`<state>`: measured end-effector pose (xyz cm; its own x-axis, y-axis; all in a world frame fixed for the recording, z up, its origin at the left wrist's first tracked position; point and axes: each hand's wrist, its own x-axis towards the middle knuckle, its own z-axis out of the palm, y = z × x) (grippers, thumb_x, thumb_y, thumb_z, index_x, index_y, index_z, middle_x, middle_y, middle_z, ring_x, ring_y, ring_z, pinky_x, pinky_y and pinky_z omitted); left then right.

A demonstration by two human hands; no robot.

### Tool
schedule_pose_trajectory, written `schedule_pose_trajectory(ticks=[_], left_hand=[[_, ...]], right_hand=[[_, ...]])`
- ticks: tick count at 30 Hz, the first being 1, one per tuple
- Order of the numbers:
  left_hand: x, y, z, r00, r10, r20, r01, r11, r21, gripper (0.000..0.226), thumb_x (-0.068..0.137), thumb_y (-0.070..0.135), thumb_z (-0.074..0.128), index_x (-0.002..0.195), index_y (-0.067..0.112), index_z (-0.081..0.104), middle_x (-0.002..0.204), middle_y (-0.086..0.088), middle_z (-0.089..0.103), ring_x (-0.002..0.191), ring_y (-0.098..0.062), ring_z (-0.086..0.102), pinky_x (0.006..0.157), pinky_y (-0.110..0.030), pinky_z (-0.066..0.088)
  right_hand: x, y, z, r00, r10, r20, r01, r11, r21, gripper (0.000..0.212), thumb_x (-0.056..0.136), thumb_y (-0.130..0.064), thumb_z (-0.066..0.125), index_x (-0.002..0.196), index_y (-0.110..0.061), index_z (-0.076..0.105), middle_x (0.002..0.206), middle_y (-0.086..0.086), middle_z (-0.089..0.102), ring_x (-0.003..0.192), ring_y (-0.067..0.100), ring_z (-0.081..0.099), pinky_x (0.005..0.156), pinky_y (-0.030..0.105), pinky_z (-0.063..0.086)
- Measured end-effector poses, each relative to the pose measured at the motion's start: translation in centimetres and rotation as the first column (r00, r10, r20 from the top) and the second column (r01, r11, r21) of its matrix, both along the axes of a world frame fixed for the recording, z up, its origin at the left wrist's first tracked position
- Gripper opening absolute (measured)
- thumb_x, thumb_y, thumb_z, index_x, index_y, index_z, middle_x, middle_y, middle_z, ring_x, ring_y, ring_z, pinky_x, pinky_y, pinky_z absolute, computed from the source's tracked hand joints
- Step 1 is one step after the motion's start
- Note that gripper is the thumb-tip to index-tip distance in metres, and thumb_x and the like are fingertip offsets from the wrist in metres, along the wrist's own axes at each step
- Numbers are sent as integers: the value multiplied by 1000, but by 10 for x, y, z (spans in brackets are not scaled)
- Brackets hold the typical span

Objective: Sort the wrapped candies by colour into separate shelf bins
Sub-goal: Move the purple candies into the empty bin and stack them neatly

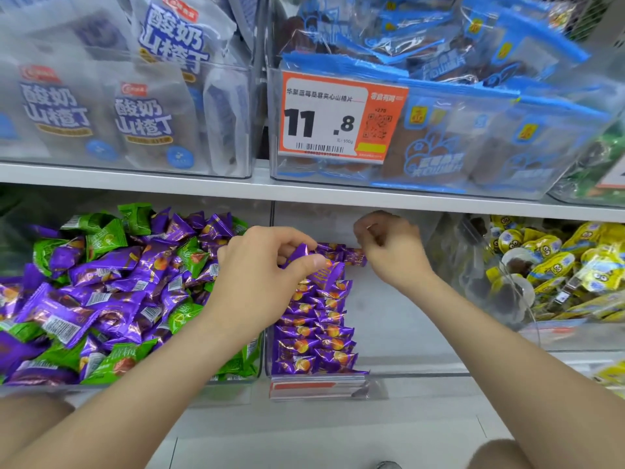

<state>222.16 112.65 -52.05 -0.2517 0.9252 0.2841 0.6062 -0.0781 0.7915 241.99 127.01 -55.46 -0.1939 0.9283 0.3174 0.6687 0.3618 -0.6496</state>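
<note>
An orange price tag (341, 118) at upper centre is reading "11.8"; white bags (54, 110) at upper left are showing "酸奶山楂丁". At lower left, a clear bin (169, 387) is holding mixed candies (101, 299), purple and green. The middle bin (406, 319) is holding only purple rows (314, 346). Above them, the left hand (267, 262) is pinching a purple candy (301, 252). The right hand (389, 252) is curling beside the rearmost candies (355, 257); I cannot tell whether it is gripping one.

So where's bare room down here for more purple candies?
Middle bin: bare floor right of the purple rows, as far as the yellow candies. Crowded: the mixed purple-and-green heap at left.
</note>
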Motion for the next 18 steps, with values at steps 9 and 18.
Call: schedule_pose_trajectory(ticks=[9,18], left_hand=[[-2,-8,8,988,-113,106,115,993,-17,7,95,34,74,98,31,79,73,18,77,75,-7,75,74,-34,59],[-1,-9,2,955,79,-285,-52,993,103,13,95,31,70,103,41,74,102,15,60,101,-19,58,89,-43,47]], right_hand=[[3,-76,47,814,346,-467,-514,803,-301,28,84,-7,82,111,-5,75,92,20,78,77,33,75,70,37,60],[24,-44,27,929,208,-307,-285,930,-232,18,87,-17,84,104,-17,79,93,1,80,92,20,76,90,37,59]])
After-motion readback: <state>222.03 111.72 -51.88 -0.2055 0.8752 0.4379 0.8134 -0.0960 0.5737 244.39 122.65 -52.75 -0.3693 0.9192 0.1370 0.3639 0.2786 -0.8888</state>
